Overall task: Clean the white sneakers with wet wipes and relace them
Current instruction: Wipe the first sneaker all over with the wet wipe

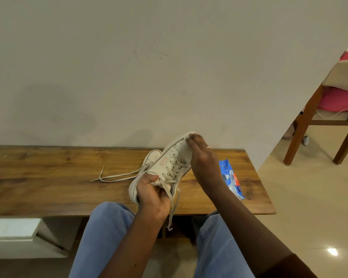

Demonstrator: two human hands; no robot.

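Observation:
A white sneaker is lifted off the wooden bench, toe pointing up and away. My left hand grips it at the heel and collar, fingers curled into the opening. My right hand holds a white wet wipe against the toe. The sneaker's grey laces are threaded and hang loose below my left hand. The second white sneaker stands on the bench behind the first one, partly hidden, with its laces trailing left across the wood.
A blue wet wipe pack lies on the bench at the right, near its end. A plain wall runs just behind the bench. A wooden chair with pink cushions stands on the tiled floor at the far right. My knees in jeans sit under the bench's front edge.

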